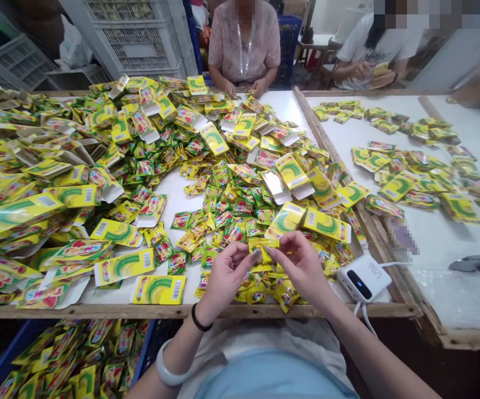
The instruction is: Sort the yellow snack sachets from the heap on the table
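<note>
Head view: one yellow packet [263,244], pinched near its two ends between thumb and fingers of the left hand [226,274] and right hand [305,267], over a heap of packets [233,208] by the table's front edge [98,311]. Further items: many yellow boxes [159,290] to the left, some flaps open; one white power bank [366,280] beside the right forearm; one filled blue crate [145,348] below, at left; opposite, one co-worker [226,44], both hands at the table.

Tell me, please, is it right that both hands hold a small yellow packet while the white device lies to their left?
Not quite: the left hand and right hand do both hold the small yellow packet, but the head view shows the white device to their right, not left.
</note>
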`<state>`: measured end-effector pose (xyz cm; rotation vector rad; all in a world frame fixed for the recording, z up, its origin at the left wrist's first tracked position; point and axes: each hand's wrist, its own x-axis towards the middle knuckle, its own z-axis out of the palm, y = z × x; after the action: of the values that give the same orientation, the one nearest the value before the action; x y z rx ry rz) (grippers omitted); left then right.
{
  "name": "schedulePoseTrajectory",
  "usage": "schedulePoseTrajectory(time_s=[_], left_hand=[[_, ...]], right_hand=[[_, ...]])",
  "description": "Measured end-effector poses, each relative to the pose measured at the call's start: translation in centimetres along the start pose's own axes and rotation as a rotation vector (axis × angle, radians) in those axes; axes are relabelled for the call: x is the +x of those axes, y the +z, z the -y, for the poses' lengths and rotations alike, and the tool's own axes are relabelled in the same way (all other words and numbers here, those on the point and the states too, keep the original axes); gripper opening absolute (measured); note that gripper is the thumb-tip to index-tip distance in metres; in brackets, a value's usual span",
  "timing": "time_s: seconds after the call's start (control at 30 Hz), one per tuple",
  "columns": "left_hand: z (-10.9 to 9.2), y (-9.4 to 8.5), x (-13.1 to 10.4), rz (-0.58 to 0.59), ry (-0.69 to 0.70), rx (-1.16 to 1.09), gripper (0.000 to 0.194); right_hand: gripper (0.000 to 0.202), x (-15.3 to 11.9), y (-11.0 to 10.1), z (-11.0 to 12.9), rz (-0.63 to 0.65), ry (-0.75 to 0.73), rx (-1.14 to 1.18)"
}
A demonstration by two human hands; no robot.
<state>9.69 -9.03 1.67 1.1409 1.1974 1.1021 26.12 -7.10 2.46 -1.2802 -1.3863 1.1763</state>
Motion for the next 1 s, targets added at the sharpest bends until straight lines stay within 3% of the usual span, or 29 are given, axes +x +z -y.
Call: schedulePoseTrajectory(time_s=[0.1,0.17,0.23,0.37,0.47,0.57,0.63,0.7,0.83,0.93,1.0], left_hand=[[-0.1,1.1,0.6,0.075,0.094,0.075,0.020],[-0.5,1.6,1.8,0.148,0.256,0.247,0.018],[-1.1,1.8,3.8,0.180,0.475,0.521,0.019],[-1.8,1.8,9.3,0.254,0.870,1.104,0.056],[-1.9,2.5,12.5,0.497,1.112,1.297,0.067],[-2.0,3.2,13.5,0.753,1.253,1.270,0.052],[-2.2,3.1,13.2,0.792,1.220,1.180,0.039],[-2.3,2.5,12.2,0.741,1.094,1.047,0.038],[-2.1,1.2,8.3,0.562,0.655,0.592,0.045],[-1.7,1.4,4.5,0.521,0.255,0.175,0.040],[-1.6,2.1,2.4,0.551,0.071,-0.010,0.039]], right_hand=[[0.049,-0.6,-0.8,-0.5,-0.024,-0.043,-0.019],[0.039,-1.1,-1.9,-0.8,0.053,-0.020,0.071],[0.028,-1.4,-3.4,-1.2,0.013,0.021,0.113],[0.031,-1.7,-6.8,-1.9,-0.218,0.115,0.128],[0.032,-1.8,-8.4,-2.3,-0.229,0.165,0.203],[0.029,-2.1,-8.8,-2.6,-0.203,0.170,0.304],[0.027,-2.1,-8.7,-2.7,-0.191,0.180,0.384],[0.027,-2.1,-8.7,-2.5,-0.163,0.214,0.460],[0.023,-1.7,-8.5,-1.1,-0.119,0.241,0.542],[0.015,-1.2,-7.5,0.8,-0.135,0.083,0.485],[0.016,-0.8,-6.3,2.2,-0.154,-0.085,0.405]])
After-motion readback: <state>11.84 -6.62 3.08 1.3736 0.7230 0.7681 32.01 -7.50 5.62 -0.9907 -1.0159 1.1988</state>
